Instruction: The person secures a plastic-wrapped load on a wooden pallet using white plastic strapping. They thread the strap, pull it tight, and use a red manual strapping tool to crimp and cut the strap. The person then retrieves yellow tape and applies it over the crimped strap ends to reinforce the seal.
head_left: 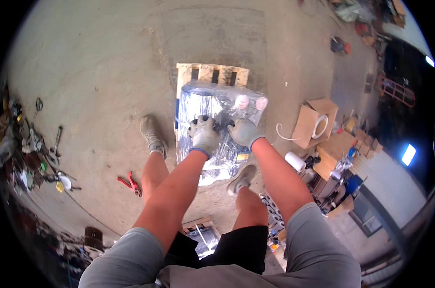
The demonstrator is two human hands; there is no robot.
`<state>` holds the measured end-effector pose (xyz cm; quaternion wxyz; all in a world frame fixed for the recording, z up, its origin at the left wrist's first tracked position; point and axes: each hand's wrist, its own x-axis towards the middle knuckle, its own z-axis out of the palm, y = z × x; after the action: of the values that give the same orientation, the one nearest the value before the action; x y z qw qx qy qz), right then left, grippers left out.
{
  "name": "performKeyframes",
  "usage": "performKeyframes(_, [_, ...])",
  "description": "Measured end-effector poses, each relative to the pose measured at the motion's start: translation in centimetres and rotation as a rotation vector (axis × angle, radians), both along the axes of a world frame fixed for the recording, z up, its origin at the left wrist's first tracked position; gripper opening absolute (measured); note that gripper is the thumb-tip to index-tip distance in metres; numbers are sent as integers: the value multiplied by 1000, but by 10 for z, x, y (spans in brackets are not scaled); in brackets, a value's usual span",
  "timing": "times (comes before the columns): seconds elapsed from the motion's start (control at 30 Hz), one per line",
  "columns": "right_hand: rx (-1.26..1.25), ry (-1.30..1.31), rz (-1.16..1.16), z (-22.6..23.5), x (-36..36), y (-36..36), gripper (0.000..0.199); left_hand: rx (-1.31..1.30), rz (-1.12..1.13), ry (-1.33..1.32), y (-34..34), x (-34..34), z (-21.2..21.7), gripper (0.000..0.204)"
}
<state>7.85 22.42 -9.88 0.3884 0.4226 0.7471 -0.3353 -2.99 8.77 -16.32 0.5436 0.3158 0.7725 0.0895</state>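
A: Although the concrete floor (pixel 107 72) takes up most of the view, what stands in the middle of it?

B: A bulky bundle (pixel 191 103) wrapped in shiny clear film, right in front of the person. It lies on a wooden pallet (pixel 183 72), whose slats show past its far edge.

A: And off to the right?

B: A cardboard box (pixel 303 126), well apart from the bundle. A white coil (pixel 319 126) shows at its side, and a loose white length curls out leftward.

A: What about the hands?

B: Both are gloved and on top of the bundle, near each other. The left hand (pixel 204 135) has its fingers spread and bent over the film; the right hand (pixel 245 132) has its fingers curled inward. I can't tell whether either pinches the wrap or only presses on it.

A: Anything smaller?

B: A red-handled tool (pixel 131 184) on the floor at the left, then two round pink stickers (pixel 242 101) on the bundle, beyond the right hand.
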Motion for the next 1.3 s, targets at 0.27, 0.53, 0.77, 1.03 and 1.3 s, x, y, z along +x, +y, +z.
performKeyframes(0.27, [-192,194,-19,-85,15,16,42,-144,115,239,37,21,6,40])
performKeyframes(0.53, [-441,411,84,-125,35,33,36,-211,5,386,40,28,0,46])
performKeyframes(0.77, [-400,515,91,-136,52,30,34,-158,86,422,36,44,12,43])
performKeyframes(1.03, [-394,490,174,-151,55,30,34,325,293,281,-21,-15,9,34])
performKeyframes(1.3, [-465,427,25,-171,57,34,30,166,683,387,-40,-68,-8,27])
